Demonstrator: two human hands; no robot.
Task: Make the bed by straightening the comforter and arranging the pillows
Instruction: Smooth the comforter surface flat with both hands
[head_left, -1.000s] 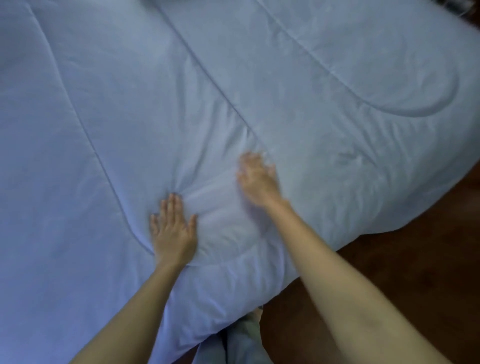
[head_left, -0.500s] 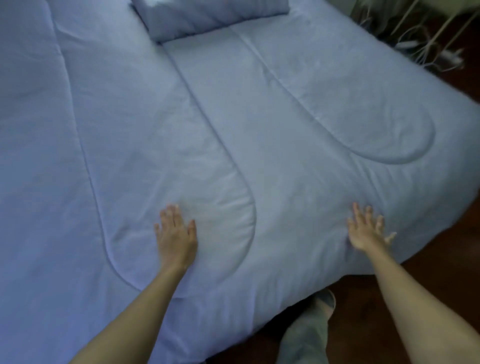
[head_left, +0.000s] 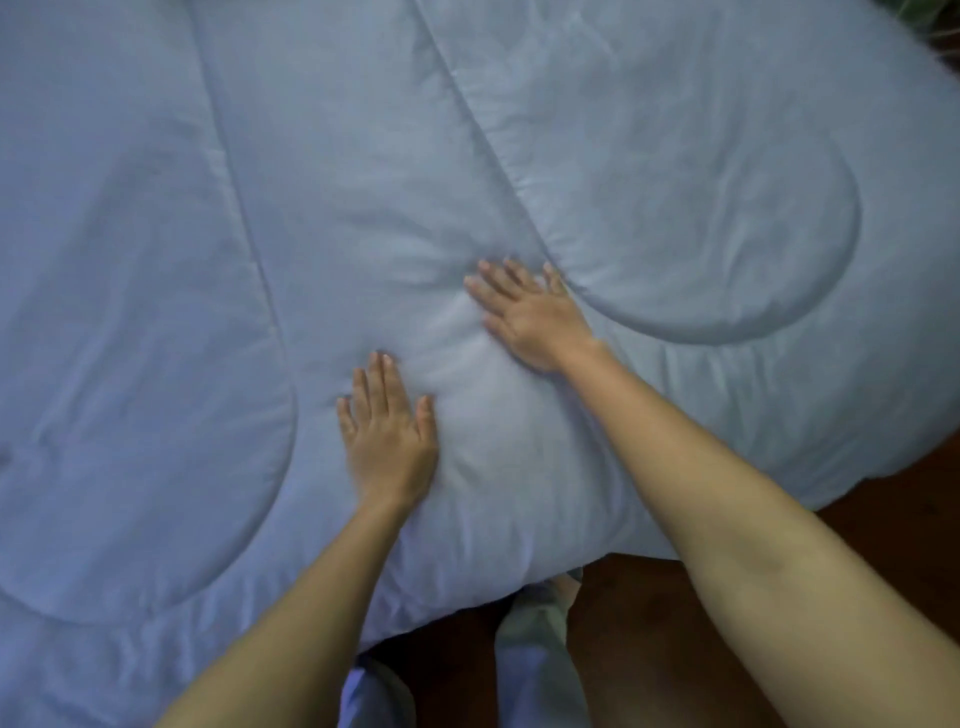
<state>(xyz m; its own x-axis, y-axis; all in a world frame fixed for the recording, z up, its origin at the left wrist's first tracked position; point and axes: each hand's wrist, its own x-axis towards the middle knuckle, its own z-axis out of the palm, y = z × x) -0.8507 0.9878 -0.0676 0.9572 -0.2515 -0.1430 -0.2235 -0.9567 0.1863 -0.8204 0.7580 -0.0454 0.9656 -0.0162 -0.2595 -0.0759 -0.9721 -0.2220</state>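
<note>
A pale blue quilted comforter (head_left: 675, 156) with curved stitch lines covers the whole bed and hangs over its near edge. My left hand (head_left: 387, 434) lies flat on it, palm down, fingers together. Slightly farther and to the right, my right hand (head_left: 530, 312) also presses flat on the fabric with fingers a little spread. Between and around the two hands the fabric bunches into soft creases. Neither hand grips anything. No pillow is in view.
Dark wooden floor (head_left: 883, 519) shows at the lower right beside the bed. My legs in light trousers (head_left: 535, 649) stand against the comforter's near edge. Something green (head_left: 935, 21) peeks in at the top right corner.
My right hand has swept back from the right part of the comforter toward the middle, close to my left hand. The view has tilted down, so the pillow is out of sight.
</note>
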